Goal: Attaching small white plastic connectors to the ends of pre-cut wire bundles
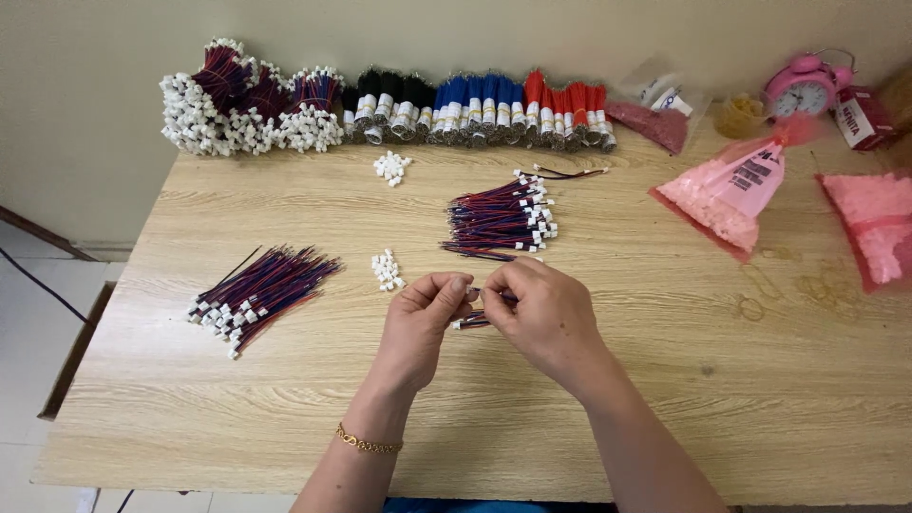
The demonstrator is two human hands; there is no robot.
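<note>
Head view shows your left hand [425, 318] and right hand [543, 309] meeting over the middle of the pale wood-grain bench [665, 399], fingertips pressed together on one short red-and-blue wire lead with a white plastic connector [472, 321]. Your left hand pinches the end nearest it; your right hand pinches the other end, so the lead lies between the two, its long axis running roughly left to right, just above the bench. Neither hand is clearly nearer; both are on it. Just beyond your left thumb sits a small heap of loose white plastic connectors [387, 270], and a second such heap [390, 167] lies farther back. Straight ahead of your right hand is a loose bundle of finished red-and-blue leads [499, 220], connectors to the right. Well to your left lies another fanned bundle of leads [261, 294]. Along the wall stand banded bundles of black, blue and red wires [475, 109], with pink plastic bags [736, 195] and a pink alarm clock [803, 87] at far right.
</note>
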